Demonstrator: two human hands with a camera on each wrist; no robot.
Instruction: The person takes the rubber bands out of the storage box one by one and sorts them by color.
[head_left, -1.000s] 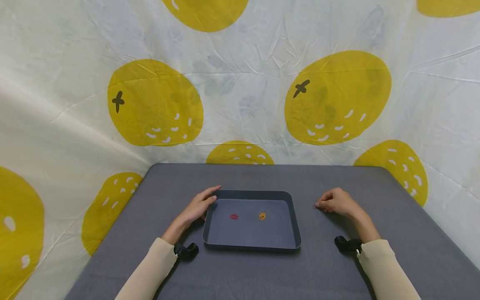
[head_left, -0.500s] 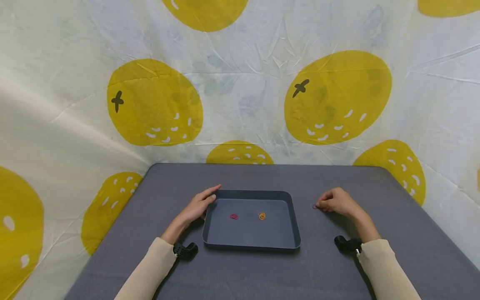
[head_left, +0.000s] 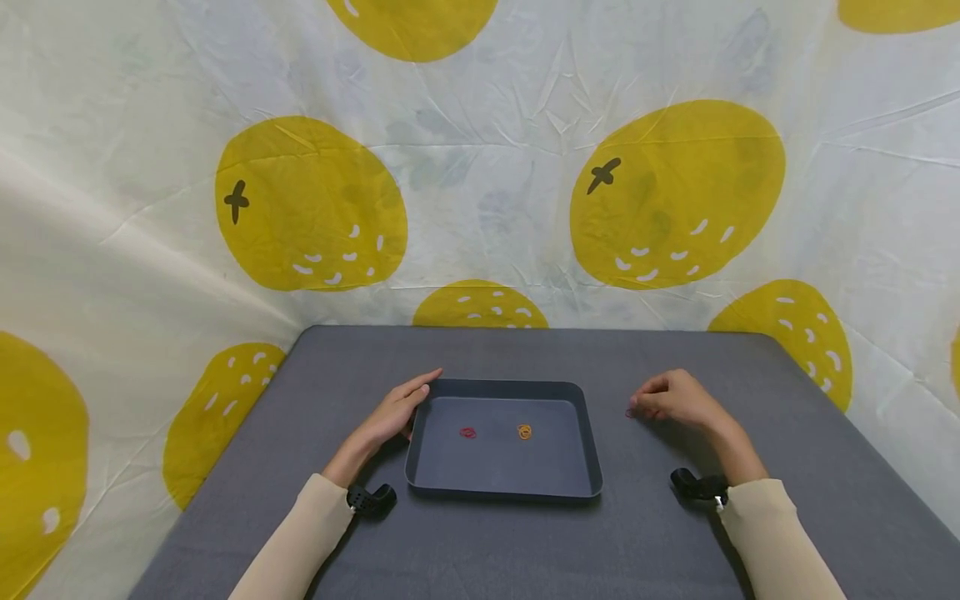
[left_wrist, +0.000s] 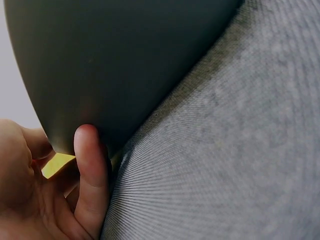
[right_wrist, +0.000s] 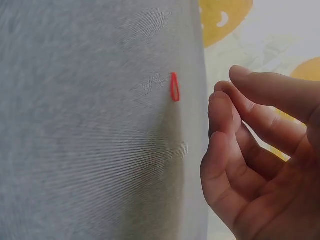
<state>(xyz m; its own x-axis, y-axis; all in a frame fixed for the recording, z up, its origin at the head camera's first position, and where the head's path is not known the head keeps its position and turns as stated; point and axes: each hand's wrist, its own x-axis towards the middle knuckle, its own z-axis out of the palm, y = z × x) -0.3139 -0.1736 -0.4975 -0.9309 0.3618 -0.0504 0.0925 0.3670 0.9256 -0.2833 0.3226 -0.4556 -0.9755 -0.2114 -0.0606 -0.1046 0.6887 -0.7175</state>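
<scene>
A dark grey rectangular tray [head_left: 504,483] lies on the grey table. My left hand [head_left: 392,414] holds its far left corner; in the left wrist view a finger [left_wrist: 90,155] presses the tray's outer wall. Inside the tray, a small cluster of red rubber bands [head_left: 468,433] lies left of a cluster of orange-yellow rubber bands [head_left: 524,432]. To the tray's right, my right hand [head_left: 671,398] hovers just over a red rubber band [right_wrist: 174,87] on the tabletop. Its fingers are loosely bent, apart from that band, with nothing between thumb and forefinger.
The grey cloth-covered table [head_left: 525,554] extends around the tray. A white curtain [head_left: 487,200] printed with yellow fruit hangs behind and beside it. Black wrist devices [head_left: 372,502] sit on both wrists below beige sleeves.
My right hand has risen slightly, and the red rubber band beneath it stays on the table. The left hand and tray have hardly moved.
</scene>
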